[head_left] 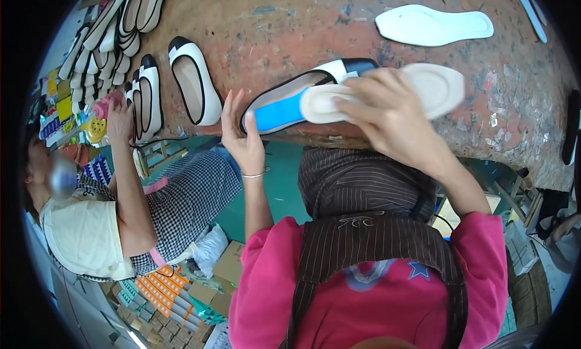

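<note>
A white flat shoe with a black toe and black trim (331, 69) lies on its worktable, toe to the right. My right hand (390, 110) grips a pale insole (437, 90) by its middle, above the shoe; the hand and insole are slightly blurred. A bright blue strip (278, 113) shows over the shoe's heel part, beside the insole's narrow end; whether the two are joined I cannot tell. At the heel, my left hand (244, 140) stands open, fingers stretched up and thumb by the blue strip. Whether it touches the shoe is unclear.
The worn reddish-brown worktable (290, 28) bears another white insole (434, 26) at the back right. Left of my shoe lie a single shoe (209, 95) and a row of shoes (151, 101). Stacked shoes (100, 58) stand farther left. A co-worker (91, 228) holds a pink object (106, 105).
</note>
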Motion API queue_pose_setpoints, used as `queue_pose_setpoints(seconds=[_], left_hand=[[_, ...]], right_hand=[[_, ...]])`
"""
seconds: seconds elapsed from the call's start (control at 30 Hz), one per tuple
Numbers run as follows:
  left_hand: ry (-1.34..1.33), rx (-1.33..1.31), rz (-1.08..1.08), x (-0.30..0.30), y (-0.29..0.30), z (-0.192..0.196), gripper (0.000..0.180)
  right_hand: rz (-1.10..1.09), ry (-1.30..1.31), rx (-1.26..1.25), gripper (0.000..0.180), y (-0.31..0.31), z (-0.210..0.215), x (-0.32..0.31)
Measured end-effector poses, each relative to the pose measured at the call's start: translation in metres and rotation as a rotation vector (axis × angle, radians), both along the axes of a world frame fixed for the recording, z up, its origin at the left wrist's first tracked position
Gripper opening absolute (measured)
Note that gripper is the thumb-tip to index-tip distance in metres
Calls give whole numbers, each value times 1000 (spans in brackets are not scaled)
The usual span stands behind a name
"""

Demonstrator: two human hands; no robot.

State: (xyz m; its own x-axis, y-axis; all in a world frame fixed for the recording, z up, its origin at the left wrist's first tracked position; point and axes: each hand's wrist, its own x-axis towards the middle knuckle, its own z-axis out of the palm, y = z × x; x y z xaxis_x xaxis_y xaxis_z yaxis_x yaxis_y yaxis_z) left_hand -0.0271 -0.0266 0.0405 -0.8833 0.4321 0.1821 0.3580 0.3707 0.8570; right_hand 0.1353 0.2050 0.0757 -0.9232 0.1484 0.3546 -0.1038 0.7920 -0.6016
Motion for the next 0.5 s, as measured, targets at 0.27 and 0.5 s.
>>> queue_pose_setpoints(seconds=[0.27, 0.5], left_hand=[[122, 222, -105, 15, -8, -35, 96], [148, 240, -115, 11, -16, -52, 102]], right_hand=[[100, 3, -126, 24, -79, -41, -64], [86, -78, -137, 32, -97, -61, -75]])
